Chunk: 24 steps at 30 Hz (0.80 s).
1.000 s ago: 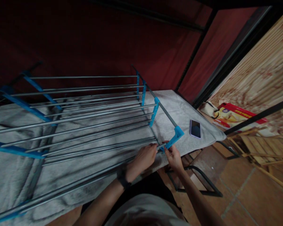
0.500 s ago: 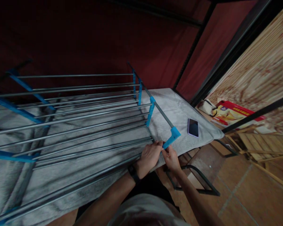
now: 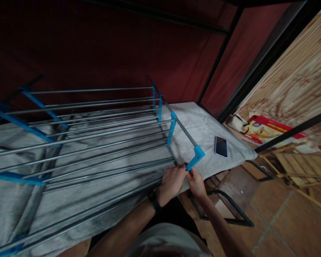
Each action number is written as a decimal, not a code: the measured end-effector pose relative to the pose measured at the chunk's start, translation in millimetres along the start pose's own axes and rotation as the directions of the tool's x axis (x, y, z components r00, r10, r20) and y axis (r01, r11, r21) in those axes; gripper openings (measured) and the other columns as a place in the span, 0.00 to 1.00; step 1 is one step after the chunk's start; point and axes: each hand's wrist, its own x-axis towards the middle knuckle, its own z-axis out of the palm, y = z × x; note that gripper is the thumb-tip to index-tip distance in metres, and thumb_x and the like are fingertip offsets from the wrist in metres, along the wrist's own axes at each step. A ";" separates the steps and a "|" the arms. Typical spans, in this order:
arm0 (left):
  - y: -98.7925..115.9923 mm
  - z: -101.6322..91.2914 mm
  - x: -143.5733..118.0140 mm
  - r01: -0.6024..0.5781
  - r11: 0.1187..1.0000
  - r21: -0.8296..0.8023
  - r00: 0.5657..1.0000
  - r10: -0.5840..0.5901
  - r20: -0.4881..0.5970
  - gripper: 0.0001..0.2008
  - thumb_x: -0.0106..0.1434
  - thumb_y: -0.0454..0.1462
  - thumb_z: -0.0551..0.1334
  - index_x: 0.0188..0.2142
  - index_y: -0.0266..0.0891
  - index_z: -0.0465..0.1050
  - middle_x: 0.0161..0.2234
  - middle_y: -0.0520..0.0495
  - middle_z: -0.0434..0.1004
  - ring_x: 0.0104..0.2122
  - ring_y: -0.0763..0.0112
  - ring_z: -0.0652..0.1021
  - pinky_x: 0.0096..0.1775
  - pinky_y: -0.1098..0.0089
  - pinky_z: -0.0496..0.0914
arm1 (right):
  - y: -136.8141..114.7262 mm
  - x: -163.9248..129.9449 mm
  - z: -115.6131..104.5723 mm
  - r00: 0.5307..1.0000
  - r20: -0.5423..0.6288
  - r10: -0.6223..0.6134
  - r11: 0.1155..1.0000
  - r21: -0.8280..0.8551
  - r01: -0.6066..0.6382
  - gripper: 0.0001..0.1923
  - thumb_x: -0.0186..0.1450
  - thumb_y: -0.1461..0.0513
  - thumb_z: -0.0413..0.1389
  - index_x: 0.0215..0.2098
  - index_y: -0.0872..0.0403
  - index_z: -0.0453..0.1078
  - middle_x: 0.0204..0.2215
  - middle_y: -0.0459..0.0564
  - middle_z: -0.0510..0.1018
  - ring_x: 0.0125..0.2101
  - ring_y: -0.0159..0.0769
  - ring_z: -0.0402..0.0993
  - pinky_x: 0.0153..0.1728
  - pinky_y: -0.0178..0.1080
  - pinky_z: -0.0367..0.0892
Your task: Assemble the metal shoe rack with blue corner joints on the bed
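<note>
A rack of grey metal tubes with blue plastic brackets lies across a grey cloth. At its near right corner is a blue elbow connector, fitted on the end of a grey tube. My left hand, with a black band at the wrist, is closed round the lower end of this corner piece. Close beside it, my right hand pinches the same end from the right. The fingertips of both hands meet there and partly hide the joint. A blue upright bracket stands farther along the tube.
A phone lies on the grey cloth to the right. Beyond the table edge are a red and yellow box, a wooden slatted piece and a black metal frame. A dark red wall rises behind.
The view has shifted slightly, so the rack's left side shows a little farther right. Both hands keep their grip at the blue corner with hardly any movement.
</note>
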 end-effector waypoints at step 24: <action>-10.2 -7.3 1.2 0.050 0.962 -0.270 0.995 -0.024 0.099 0.21 0.72 0.35 0.54 0.63 0.45 0.68 0.56 0.45 0.77 0.55 0.62 0.77 0.56 0.65 0.69 | 4.1 -3.7 -0.3 0.997 0.064 -0.040 0.998 -0.051 0.043 0.22 0.66 0.60 0.50 0.58 0.54 0.66 0.54 0.58 0.77 0.55 0.43 0.75 0.57 0.48 0.70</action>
